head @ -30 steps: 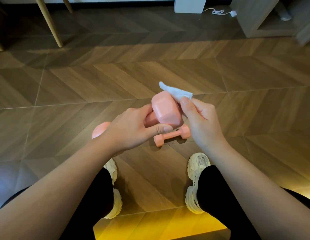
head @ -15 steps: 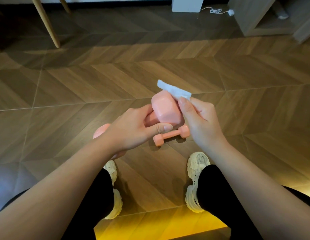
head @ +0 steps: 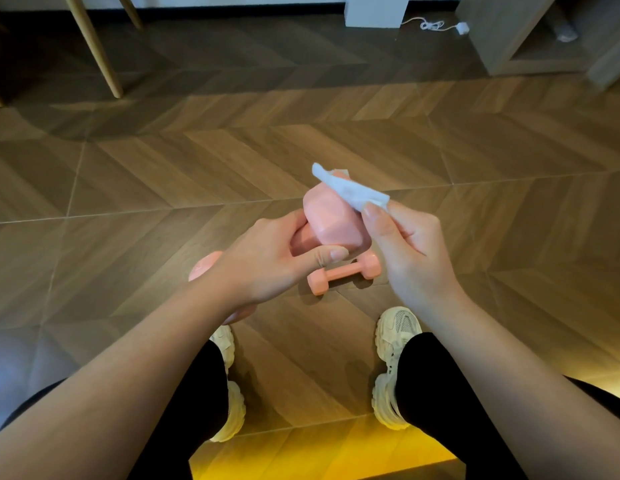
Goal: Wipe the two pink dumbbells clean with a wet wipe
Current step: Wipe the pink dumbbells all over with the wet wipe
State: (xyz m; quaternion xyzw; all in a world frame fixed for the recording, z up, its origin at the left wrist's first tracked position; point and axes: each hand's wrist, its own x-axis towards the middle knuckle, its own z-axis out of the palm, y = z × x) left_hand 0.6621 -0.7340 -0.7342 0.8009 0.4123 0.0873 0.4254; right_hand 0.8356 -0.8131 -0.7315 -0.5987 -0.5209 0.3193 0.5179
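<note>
Handle of a pink hex-headed dumbbell (head: pixel 331 221) lies in the curled left hand (head: pixel 267 261); above that grip, the right hand (head: pixel 405 251) pinches a white wet wipe (head: pixel 350 190) against its head.

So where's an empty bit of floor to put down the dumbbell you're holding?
The wooden floor is bare ahead, between the dumbbell on the floor and the wooden furniture legs, and right of the right shoe. It's crowded from the left shoe to that dumbbell, under the held dumbbell.
</note>
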